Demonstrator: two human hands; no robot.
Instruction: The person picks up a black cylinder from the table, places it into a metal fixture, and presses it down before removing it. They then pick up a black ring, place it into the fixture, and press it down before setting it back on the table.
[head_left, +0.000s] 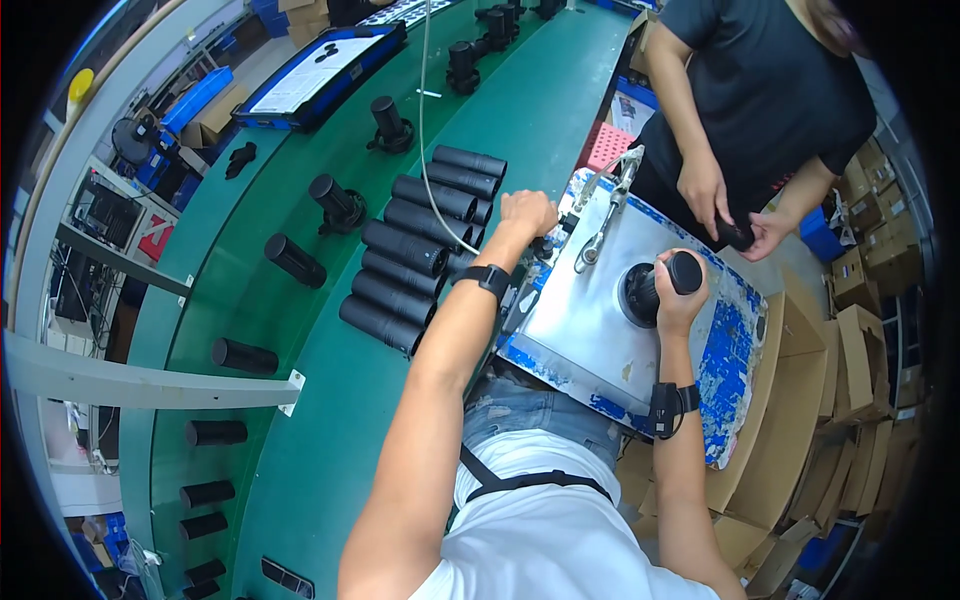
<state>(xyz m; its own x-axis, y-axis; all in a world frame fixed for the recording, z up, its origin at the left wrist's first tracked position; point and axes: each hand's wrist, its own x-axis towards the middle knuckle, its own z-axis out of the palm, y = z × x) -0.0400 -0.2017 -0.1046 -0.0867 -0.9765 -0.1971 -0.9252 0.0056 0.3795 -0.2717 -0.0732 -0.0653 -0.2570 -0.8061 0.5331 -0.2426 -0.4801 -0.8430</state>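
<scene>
While the right hand (pixel 672 300) wraps around a black cylinder (pixel 684 272) seated in the round fixture (pixel 637 295) on the metal plate (pixel 585 320), the left hand (pixel 527 213) curls, fingers closed, at the stacked black tubes (pixel 420 250) on the green bench (pixel 330 420). Judging by that stack, many pieces remain unprocessed. The cylinder looks matte, smooth and short, standing tilted at the plate's middle.

Left arm: stretched forward and up from the lower edge, elbow nearly straight, a dark band at the wrist.
Left hand (pixel 527 212): knuckles up, fingers curled downward into a loose fist.
Right arm: reaches forward along the right side, forearm upright in the picture, a dark strap on the wrist.
Right hand (pixel 678 296): fingers wrapped closed in a grip.
</scene>
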